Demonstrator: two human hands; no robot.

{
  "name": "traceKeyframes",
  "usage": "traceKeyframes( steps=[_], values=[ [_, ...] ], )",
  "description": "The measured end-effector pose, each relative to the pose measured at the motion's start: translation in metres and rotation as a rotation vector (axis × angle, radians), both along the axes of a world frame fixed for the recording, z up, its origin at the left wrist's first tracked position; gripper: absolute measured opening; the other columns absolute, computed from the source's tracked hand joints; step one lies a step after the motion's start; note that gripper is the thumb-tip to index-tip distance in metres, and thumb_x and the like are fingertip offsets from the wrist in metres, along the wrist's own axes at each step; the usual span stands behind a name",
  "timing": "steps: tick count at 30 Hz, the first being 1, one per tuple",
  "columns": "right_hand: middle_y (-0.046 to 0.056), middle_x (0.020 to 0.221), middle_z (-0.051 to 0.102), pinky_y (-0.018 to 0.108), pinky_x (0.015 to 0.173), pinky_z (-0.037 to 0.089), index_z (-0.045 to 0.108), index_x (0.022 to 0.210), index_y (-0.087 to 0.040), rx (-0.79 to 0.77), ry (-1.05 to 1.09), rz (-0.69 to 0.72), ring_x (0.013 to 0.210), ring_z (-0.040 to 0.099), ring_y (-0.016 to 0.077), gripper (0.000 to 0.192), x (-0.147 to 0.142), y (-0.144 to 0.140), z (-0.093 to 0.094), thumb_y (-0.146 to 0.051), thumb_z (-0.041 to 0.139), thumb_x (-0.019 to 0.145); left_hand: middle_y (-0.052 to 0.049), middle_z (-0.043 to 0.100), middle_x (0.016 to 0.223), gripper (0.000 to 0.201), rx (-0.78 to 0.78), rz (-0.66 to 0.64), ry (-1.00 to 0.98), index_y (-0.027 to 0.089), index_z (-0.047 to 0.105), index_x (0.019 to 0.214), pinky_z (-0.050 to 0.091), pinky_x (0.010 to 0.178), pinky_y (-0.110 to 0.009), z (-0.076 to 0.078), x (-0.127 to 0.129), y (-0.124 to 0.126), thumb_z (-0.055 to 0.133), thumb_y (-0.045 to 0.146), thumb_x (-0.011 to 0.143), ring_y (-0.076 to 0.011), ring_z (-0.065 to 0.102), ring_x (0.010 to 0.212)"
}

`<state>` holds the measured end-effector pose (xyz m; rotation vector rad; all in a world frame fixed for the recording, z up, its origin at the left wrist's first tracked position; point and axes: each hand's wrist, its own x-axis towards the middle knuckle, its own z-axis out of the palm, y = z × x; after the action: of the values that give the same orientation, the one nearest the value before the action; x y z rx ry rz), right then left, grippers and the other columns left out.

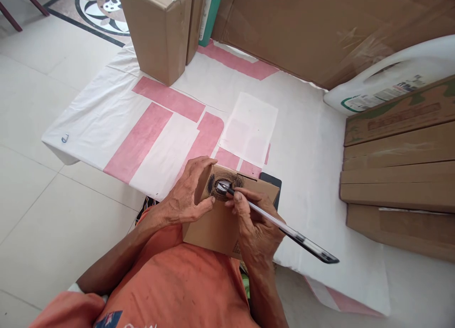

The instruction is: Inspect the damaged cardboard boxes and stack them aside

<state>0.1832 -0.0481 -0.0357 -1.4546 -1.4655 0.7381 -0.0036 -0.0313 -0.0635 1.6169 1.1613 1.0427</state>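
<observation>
The person wears an orange short-sleeved shirt (170, 280) with a small blue, red and white printed patch (108, 320) near the lower edge; both forearms are bare.

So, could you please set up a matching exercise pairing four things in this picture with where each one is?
Things:
1. pen
2. small cardboard box
3. white jug
4. tall cardboard box

Places:
A. lying on its side at the right edge, above the flat cardboard stack
B. standing at the far end of the white and pink sheet
C. in the right hand, tip on a dark scribbled ring
D. steadied by the left hand, on the lap

Pairs: 1-C, 2-D, 3-A, 4-B
</observation>
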Motion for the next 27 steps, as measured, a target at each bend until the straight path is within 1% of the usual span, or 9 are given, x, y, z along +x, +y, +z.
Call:
traceKeyframes(
  steps=[4,8,14,16,18,20,22,25,27],
  values=[
    [0.002,0.093,0.083,0.028,0.064,0.06,0.08,0.105,-0.025,0.024,-0.037,0.041,0.069,0.077,0.0163,0.01,-0.002,0.003,0.0,-0.032,0.073,0.103,-0.015,0.041,0.161,0.081,0.025,-0.011,-0.004,0.03,0.038,0.158,0.05,0.121,-0.057,0.002,0.002,0.0,0.069,0.019,0.085,-0.036,0.042,0.154],
    [-0.002,0.083,0.08,0.025,0.061,0.056,0.078,0.101,-0.025,-0.023,-0.013,0.096,0.064,0.074,0.0141,0.012,0.003,0.006,0.006,-0.031,0.069,0.106,-0.016,0.043,0.161,0.079,0.028,-0.006,0.003,0.03,0.039,0.158,0.05,0.121,-0.057,0.002,0.001,0.0,0.07,0.019,0.085,-0.036,0.043,0.153],
    [0.001,0.078,0.077,0.031,0.071,0.056,0.074,0.091,-0.022,0.079,-0.245,0.063,0.07,0.073,0.0176,0.019,0.008,0.006,0.021,-0.029,0.065,0.105,-0.014,0.045,0.159,0.071,0.009,0.016,-0.005,0.03,0.043,0.156,0.053,0.116,-0.055,-0.001,-0.002,-0.001,0.071,0.024,0.092,-0.0352,0.049,0.148],
    [0.0,0.075,0.076,0.031,0.069,0.056,0.074,0.09,-0.023,0.061,-0.194,0.035,0.069,0.073,0.0178,0.019,0.007,0.006,0.025,-0.03,0.064,0.105,-0.014,0.047,0.158,0.064,-0.01,0.046,-0.01,0.031,0.046,0.154,0.054,0.115,-0.053,-0.002,-0.003,-0.001,0.07,0.03,0.096,-0.0332,0.052,0.145],
    [-0.001,0.073,0.075,0.029,0.063,0.056,0.073,0.091,-0.023,-0.009,-0.022,0.021,0.064,0.071,0.0168,0.022,0.011,0.009,0.031,-0.037,0.063,0.106,-0.013,0.048,0.157,0.059,-0.066,0.084,-0.028,0.031,0.049,0.152,0.054,0.115,-0.051,-0.003,-0.005,-0.001,0.071,0.037,0.098,-0.0318,0.055,0.142],
    [0.002,0.085,0.079,0.028,0.056,0.055,0.069,0.093,-0.023,-0.068,0.179,-0.014,0.059,0.068,0.0147,0.028,0.025,0.014,0.036,-0.047,0.063,0.106,-0.014,0.052,0.155,0.062,-0.166,0.121,-0.071,0.029,0.05,0.152,0.054,0.116,-0.051,-0.002,-0.009,0.0,0.073,0.044,0.097,-0.0318,0.059,0.14],
    [0.007,0.099,0.081,0.027,0.049,0.051,0.065,0.093,-0.022,-0.121,0.211,-0.088,0.057,0.066,0.014,0.038,0.052,0.021,0.039,-0.059,0.065,0.102,-0.014,0.061,0.148,0.07,-0.289,0.159,-0.132,0.028,0.049,0.154,0.056,0.113,-0.049,0.0,-0.015,0.001,0.077,0.05,0.094,-0.0328,0.064,0.136],
    [0.006,0.084,0.077,0.028,0.048,0.045,0.062,0.088,-0.022,-0.26,-0.093,-0.223,0.056,0.064,0.0168,0.049,0.106,0.027,0.035,-0.071,0.063,0.094,-0.012,0.069,0.139,0.079,-0.419,0.238,-0.207,0.028,0.051,0.153,0.063,0.098,-0.042,0.005,-0.025,0.004,0.084,0.055,0.086,-0.0337,0.07,0.128],
    [0.002,0.071,0.07,0.032,0.057,0.047,0.062,0.085,-0.023,-0.333,-0.268,-0.299,0.057,0.062,0.0186,0.046,0.139,0.028,0.025,-0.068,0.064,0.092,-0.011,0.068,0.144,0.078,-0.449,0.305,-0.222,0.028,0.056,0.148,0.065,0.093,-0.037,0.009,-0.031,0.005,0.087,0.056,0.082,-0.0335,0.071,0.127]
  ],
)
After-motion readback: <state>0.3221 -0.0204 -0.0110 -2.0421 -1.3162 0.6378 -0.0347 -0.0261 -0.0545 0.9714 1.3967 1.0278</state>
